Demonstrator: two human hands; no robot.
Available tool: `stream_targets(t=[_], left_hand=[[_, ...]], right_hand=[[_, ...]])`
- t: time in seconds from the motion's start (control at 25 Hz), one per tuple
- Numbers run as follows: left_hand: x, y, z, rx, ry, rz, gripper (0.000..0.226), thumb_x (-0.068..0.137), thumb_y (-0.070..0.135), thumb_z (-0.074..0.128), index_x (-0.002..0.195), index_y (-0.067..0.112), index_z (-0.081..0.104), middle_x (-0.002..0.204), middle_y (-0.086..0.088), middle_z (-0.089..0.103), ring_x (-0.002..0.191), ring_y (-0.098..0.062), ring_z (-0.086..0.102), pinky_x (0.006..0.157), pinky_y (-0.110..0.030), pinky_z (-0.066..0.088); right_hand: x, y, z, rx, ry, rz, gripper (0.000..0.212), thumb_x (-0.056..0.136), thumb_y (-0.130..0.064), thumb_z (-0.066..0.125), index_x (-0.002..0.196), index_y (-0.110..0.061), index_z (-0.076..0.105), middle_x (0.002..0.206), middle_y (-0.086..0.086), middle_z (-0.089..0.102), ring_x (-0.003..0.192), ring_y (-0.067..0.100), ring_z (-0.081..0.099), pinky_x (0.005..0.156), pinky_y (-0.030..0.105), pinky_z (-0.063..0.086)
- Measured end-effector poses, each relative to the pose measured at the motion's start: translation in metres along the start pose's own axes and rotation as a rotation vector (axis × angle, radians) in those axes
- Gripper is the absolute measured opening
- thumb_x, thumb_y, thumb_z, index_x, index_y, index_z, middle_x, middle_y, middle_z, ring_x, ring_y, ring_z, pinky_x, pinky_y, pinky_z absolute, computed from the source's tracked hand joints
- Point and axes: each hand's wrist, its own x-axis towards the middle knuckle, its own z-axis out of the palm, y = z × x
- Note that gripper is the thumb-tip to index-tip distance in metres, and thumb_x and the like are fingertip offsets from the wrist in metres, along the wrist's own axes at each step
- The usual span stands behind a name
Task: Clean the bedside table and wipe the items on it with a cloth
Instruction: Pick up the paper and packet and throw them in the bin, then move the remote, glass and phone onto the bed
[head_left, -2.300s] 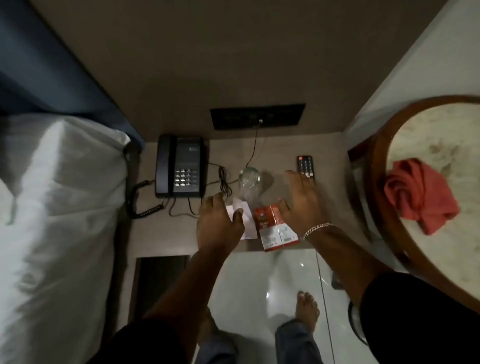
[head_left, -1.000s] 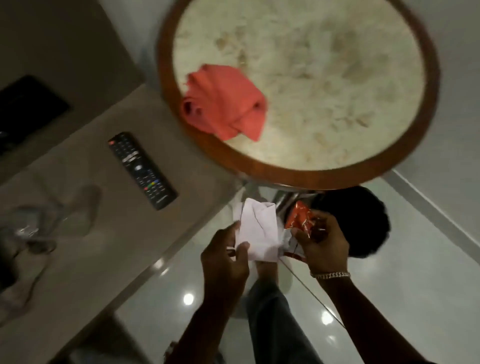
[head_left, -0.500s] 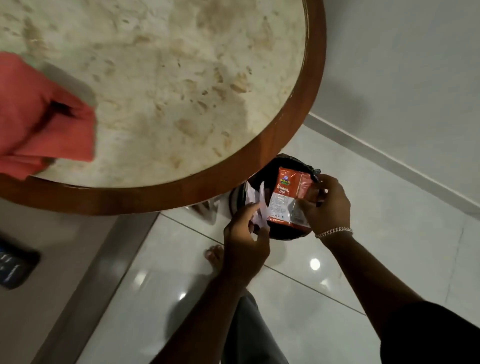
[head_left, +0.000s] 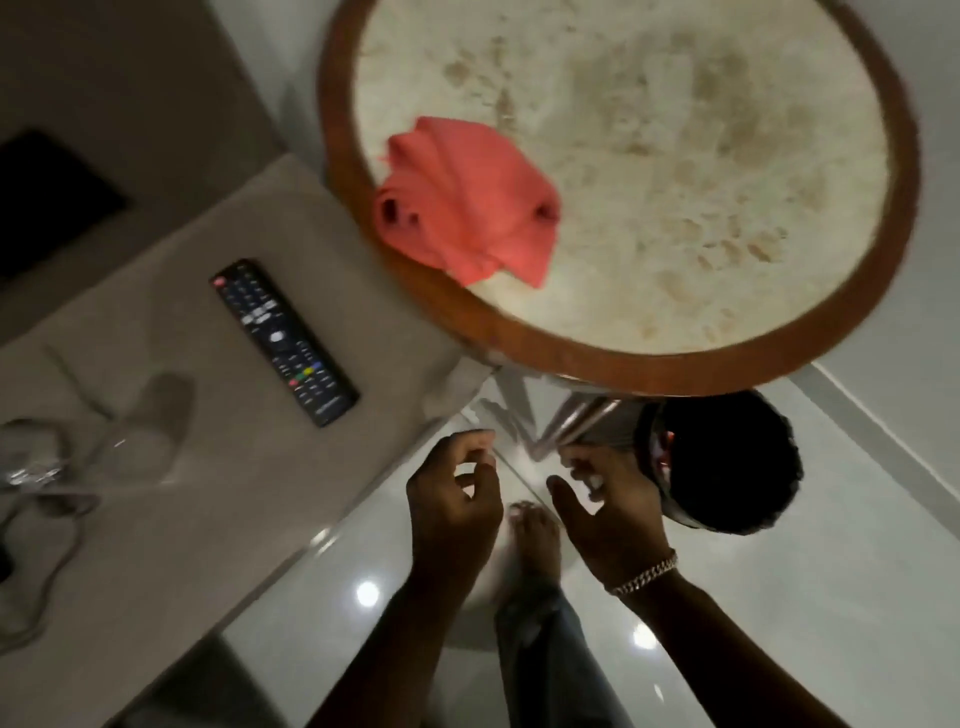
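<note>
Both hands, left hand (head_left: 452, 499) and right hand (head_left: 608, 506), are hanging empty and loosely spread. You are eyeing the soft, light red cloth (head_left: 467, 200) on the round desk (head_left: 395, 306); pinch a bunched fold.

glossy pale tiled floor (head_left: 779, 597) with small round ceiling-light reflections. round table (head_left: 519, 338) with dark wooden rim and mottled beige stone top, on a metal leg (head_left: 566, 421). black-lined waste bin (head_left: 727, 467) below its edge. plain light wall (head_left: 924, 322) with skirting; taupe wall panel (head_left: 130, 67) upper left.
</note>
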Motion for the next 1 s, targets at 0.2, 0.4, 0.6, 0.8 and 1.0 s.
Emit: stream_targets(t=[0.2,0.4,0.6,0.8,1.0], left_hand=[[0.038,-0.031,-0.092,0.083,0.322,-0.022,0.021,0.082,0.011,0.054,0.094,0.009,0.071,0.089,-0.009,0.073,0.079,-0.016,0.067,0.076,-0.026,0.055],[0.095,-0.043,-0.113,0.202,0.416,-0.245,0.015,0.077,0.006,0.058,0.089,0.003,0.067,0.092,-0.019,0.071,0.089,-0.035,0.064,0.069,-0.024,0.037],[0.099,-0.048,-0.119,-0.014,0.491,-0.530,0.015,0.079,0.011,0.068,0.091,0.007,0.076,0.094,-0.016,0.075,0.093,-0.031,0.068,0.085,-0.033,0.054],[0.051,-0.011,-0.157,-0.435,0.527,-0.596,0.024,0.077,0.001,0.072,0.066,0.022,0.070,0.077,-0.002,0.074,0.076,-0.018,0.072,0.081,-0.039,0.059],[-0.010,0.019,-0.231,-0.665,0.777,-0.453,0.016,0.079,-0.003,0.069,0.082,0.011,0.077,0.072,-0.009,0.076,0.065,-0.018,0.071,0.068,-0.036,0.061]], right_hand=[[0.056,-0.099,0.077,0.083,-0.147,-0.165,0.019,0.083,-0.023,0.065,0.097,-0.011,0.067,0.092,0.006,0.070,0.082,0.016,0.062,0.076,0.024,0.048],[0.121,-0.149,0.144,0.038,-0.282,-0.191,0.028,0.086,-0.025,0.062,0.108,-0.008,0.067,0.104,0.012,0.072,0.095,0.022,0.066,0.083,0.021,0.045],[0.131,-0.163,0.155,-0.094,-0.520,-0.101,0.026,0.086,-0.017,0.065,0.110,-0.008,0.068,0.107,0.014,0.073,0.092,0.022,0.066,0.075,0.013,0.041],[0.109,-0.199,0.114,0.137,-0.748,-0.052,0.014,0.088,-0.015,0.063,0.102,-0.016,0.066,0.104,0.010,0.072,0.093,0.021,0.070,0.081,0.040,0.060],[0.070,-0.298,0.102,0.259,-0.845,-0.338,0.015,0.084,-0.014,0.066,0.099,-0.016,0.069,0.089,-0.001,0.076,0.081,0.010,0.072,0.072,0.023,0.057]])
